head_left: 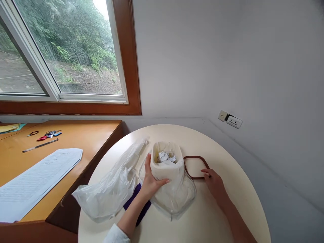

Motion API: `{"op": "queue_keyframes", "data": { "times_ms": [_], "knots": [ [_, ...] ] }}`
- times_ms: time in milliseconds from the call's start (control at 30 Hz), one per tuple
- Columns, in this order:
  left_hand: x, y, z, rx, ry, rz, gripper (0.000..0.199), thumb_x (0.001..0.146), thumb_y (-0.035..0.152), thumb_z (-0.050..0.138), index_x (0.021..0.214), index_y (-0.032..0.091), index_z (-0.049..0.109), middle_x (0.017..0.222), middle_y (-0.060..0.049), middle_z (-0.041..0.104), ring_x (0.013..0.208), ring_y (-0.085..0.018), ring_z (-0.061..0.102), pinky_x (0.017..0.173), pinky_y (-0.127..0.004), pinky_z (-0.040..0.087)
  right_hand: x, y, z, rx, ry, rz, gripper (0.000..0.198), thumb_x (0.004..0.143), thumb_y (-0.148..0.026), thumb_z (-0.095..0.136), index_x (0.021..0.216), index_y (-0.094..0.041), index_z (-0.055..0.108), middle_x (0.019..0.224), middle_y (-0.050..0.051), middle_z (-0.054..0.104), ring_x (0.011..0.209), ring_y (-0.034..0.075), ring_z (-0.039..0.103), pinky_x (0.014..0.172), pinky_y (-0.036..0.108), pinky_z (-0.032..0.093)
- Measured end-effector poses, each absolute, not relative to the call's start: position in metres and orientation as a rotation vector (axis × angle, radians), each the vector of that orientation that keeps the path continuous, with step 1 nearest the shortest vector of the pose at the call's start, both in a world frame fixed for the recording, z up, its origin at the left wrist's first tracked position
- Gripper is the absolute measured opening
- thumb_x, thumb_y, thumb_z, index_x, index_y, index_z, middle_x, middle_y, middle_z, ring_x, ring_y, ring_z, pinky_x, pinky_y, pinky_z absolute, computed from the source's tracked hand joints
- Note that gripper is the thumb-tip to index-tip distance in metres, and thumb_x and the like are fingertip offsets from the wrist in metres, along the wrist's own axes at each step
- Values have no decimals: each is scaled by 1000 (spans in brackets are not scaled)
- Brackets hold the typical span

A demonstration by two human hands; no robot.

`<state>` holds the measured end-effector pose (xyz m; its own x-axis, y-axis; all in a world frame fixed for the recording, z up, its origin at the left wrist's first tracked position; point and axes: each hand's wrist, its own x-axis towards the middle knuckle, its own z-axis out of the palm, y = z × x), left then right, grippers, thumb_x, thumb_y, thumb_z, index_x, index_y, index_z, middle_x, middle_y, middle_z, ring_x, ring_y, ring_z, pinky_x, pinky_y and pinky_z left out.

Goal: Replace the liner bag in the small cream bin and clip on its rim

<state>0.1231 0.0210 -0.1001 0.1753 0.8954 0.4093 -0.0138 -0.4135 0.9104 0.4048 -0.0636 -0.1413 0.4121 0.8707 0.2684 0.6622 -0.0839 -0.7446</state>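
Note:
A small trash bin [165,171] lined with a clear plastic bag stands upright on the round table, with crumpled white paper [165,157] inside. The liner's loose edge [174,202] spreads over the tabletop in front of it. My left hand [151,184] grips the bin's near left side, thumb across the front and fingers along the left. To the right of the bin lies a brown rounded-square rim [196,157]. Its near right corner is pinched by my right hand [214,184]. A second crumpled plastic bag [108,189] lies left of the bin, and a dark purple cloth [133,195] is partly beneath my left forearm.
The round cream table [227,209] stands against the wall, below power sockets [234,121]. On the left, a wooden desk [96,138] holds paper sheets [43,182], a pen [40,145] and keys [50,134]. A window [76,50] is above the desk.

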Motion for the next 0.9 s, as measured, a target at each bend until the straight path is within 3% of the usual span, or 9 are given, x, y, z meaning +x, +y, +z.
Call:
{"op": "queue_keyframes", "data": {
  "times_ms": [167,367,533,900],
  "knots": [
    [121,21,-102,1677,811,1417,106,59,36,76,140,30,7,146,-11,14,134,-32,16,106,-53,20,412,-90,-145,-1993,-1539,259,31,74,-44,54,100,-30,64,120,3,56,115,26,47,100,49,25],
    [116,14,-91,1938,898,1599,81,69,33,69,135,29,22,141,-11,21,133,-29,18,107,-52,19,406,-90,-145,-1963,-1540,236,17,77,-37,50,80,-26,64,107,3,61,104,23,55,95,47,32],
    [114,7,-81,2118,940,1527,55,76,30,62,125,29,37,138,-9,26,130,-29,23,104,-52,24,406,-88,-143,-1807,-1427,279,22,79,-39,47,85,-22,60,96,6,64,90,21,60,83,37,44],
    [114,6,-82,2006,880,1558,52,79,28,58,126,27,37,137,-9,34,130,-28,28,106,-47,26,400,-90,-137,-1823,-1081,304,37,80,-53,42,96,-22,55,97,8,64,89,24,60,72,33,47]
  ]
}}
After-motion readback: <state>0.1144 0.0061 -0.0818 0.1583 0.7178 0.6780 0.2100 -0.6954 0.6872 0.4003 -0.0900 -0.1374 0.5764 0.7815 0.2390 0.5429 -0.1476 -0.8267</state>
